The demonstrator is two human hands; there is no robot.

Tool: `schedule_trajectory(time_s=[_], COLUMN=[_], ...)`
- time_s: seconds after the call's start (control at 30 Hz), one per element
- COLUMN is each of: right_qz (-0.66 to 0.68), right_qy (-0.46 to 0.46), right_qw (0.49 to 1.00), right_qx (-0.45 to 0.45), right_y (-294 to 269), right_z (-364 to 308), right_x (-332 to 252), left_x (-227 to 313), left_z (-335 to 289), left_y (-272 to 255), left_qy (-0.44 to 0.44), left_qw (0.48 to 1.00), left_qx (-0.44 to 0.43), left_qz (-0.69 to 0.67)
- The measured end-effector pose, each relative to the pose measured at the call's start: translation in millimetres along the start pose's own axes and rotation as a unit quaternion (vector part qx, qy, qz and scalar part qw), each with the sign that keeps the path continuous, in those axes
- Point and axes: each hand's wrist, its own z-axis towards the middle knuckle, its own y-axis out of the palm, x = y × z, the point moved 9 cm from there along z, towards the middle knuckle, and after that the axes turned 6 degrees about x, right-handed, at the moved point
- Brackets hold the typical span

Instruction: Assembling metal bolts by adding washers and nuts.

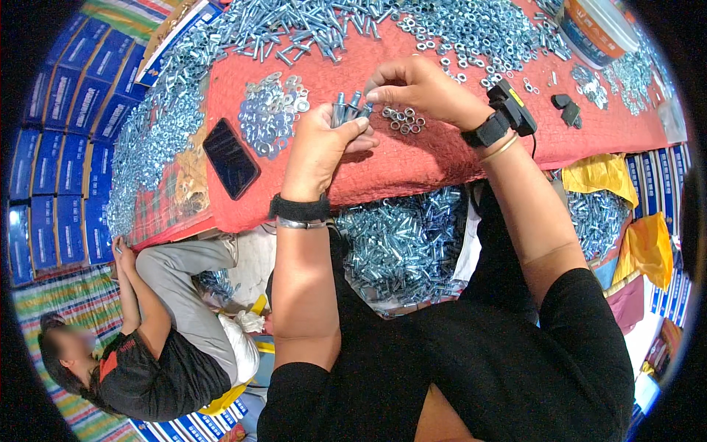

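Observation:
My left hand [320, 147] is closed around several metal bolts [341, 110], their ends sticking up above the fingers. Over them, my right hand [423, 87] has its thumb and forefinger pinched together at the top of the bunch; whatever lies between the fingertips is too small to make out. Just below the right hand, a small cluster of nuts [403, 122] rests on the red cloth [442, 158]. Left of my left hand lies a spread of flat washers [266, 118].
A phone [231, 158] lies on the cloth. Loose bolts [294, 26] and nuts [486, 33] heap along the far side, near a plastic tub [600, 33]. More bolts [405, 243] fill a container below the table edge. Another person [169, 346] sits at left by stacked blue boxes [66, 140].

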Motion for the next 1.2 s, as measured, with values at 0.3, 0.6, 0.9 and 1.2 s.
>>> schedule_trajectory(time_s=[0.3,0.6,0.9,1.2], right_qz=[-0.167,-0.044,0.006,0.035], right_qy=[0.077,0.095,0.153,0.189], right_qw=[0.981,0.992,0.988,0.981], right_qx=[0.070,0.074,0.021,-0.002], right_y=[-6.6,-9.2,0.8,-1.7], right_z=[0.8,-4.8,-15.7,-18.6], right_x=[18.6,18.8,13.0,16.7], left_x=[-3.8,-0.8,-1.4,-2.9], left_z=[1.0,1.2,0.1,-0.7], left_y=[-2.6,-12.0,-16.8,-12.5], left_qy=[0.003,0.011,0.004,-0.002], left_qw=[1.000,1.000,1.000,1.000], left_qx=[0.000,0.021,0.020,0.003], left_qz=[-0.006,0.002,0.002,0.024])
